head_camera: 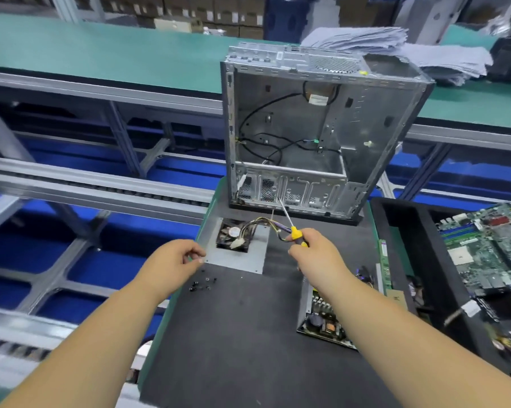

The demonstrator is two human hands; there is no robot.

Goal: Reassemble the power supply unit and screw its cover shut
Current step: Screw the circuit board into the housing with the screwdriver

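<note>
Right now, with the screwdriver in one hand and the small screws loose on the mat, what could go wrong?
1. The loose screws lie near the mat's left edge, close to the left hand; a brush could knock them off.
2. The right hand holds the screwdriver beside the fan wires; its tip might snag them.
3. The open circuit board sits under the right forearm, which could bump it.

An empty computer case (316,136) stands upright at the back of the dark surface (233,334), loose black cables inside. Right, a green motherboard (489,248) lies in a black tray (419,260). Behind, grey cloths (395,48) are stacked.
</note>
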